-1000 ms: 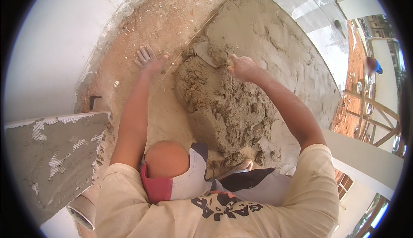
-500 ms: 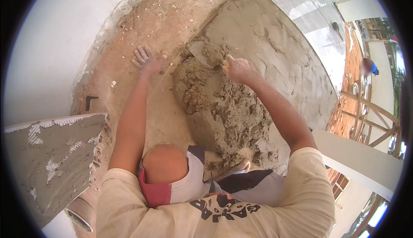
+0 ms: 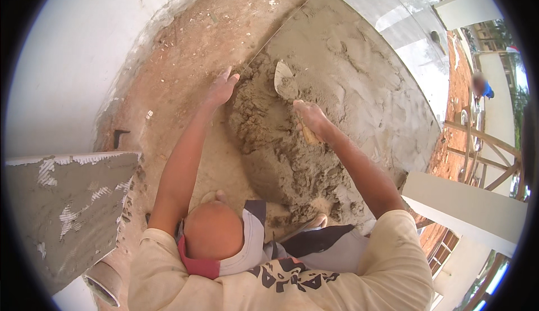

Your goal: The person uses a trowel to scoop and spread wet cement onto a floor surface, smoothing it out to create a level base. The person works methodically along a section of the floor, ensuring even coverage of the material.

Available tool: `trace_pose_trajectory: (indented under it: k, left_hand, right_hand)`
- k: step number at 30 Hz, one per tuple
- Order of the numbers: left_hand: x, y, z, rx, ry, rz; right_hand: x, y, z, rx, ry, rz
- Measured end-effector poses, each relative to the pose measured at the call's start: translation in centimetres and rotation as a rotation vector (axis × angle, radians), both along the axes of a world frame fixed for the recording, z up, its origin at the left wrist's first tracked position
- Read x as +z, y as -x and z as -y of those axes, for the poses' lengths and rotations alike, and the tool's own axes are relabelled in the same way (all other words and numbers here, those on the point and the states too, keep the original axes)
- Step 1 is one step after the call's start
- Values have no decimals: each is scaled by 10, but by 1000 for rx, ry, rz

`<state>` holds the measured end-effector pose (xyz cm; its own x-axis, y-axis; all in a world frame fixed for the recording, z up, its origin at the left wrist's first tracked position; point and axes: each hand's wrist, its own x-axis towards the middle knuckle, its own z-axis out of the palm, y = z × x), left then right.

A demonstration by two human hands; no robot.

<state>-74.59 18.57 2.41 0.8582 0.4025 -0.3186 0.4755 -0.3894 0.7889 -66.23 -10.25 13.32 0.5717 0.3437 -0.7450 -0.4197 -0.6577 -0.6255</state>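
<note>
My right hand [image 3: 313,119] is wrapped round the wooden handle of a trowel [image 3: 284,78]. Its pale metal blade points away from me over the wet mortar [image 3: 264,125], with some grey mortar stuck near the handle end. To the left, my left hand [image 3: 223,89] is held at the mortar's left edge with its fingers drawn in. A thin taut string [image 3: 281,27] runs from near those fingers toward the far end of the floor. Whether the fingers pinch the string is too small to tell. Nearest me the mortar is heaped and rough; farther off it is spread flatter.
A white wall [image 3: 73,58] rises on the left above bare brownish ground. A mortar-coated board [image 3: 73,210] lies at lower left, beside a bucket-like container [image 3: 104,280]. Smooth pale tiles [image 3: 401,21] border the mortar at far right. Another person [image 3: 483,86] is in the distance.
My left hand has come off the ground, moved right to the string and drawn its fingers in. My right hand has moved nearer me, and the trowel blade has swung to point away.
</note>
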Motion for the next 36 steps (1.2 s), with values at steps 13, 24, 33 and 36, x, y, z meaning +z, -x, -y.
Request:
trace_pose_trajectory:
  k: [13,24,33,36]
  left_hand:
    - [-35,-20,6,-9,198,180]
    - [5,-6,23,-85,92,26]
    - [2,-8,24,-157,-64,63]
    - [1,0,21,-157,-101,83]
  right_hand:
    - [-17,4,-54,491,180,178]
    - [6,-3,-16,822,492,647]
    - [-9,-68,-22,622,474,607]
    - [-3,-45,13,694,474,626]
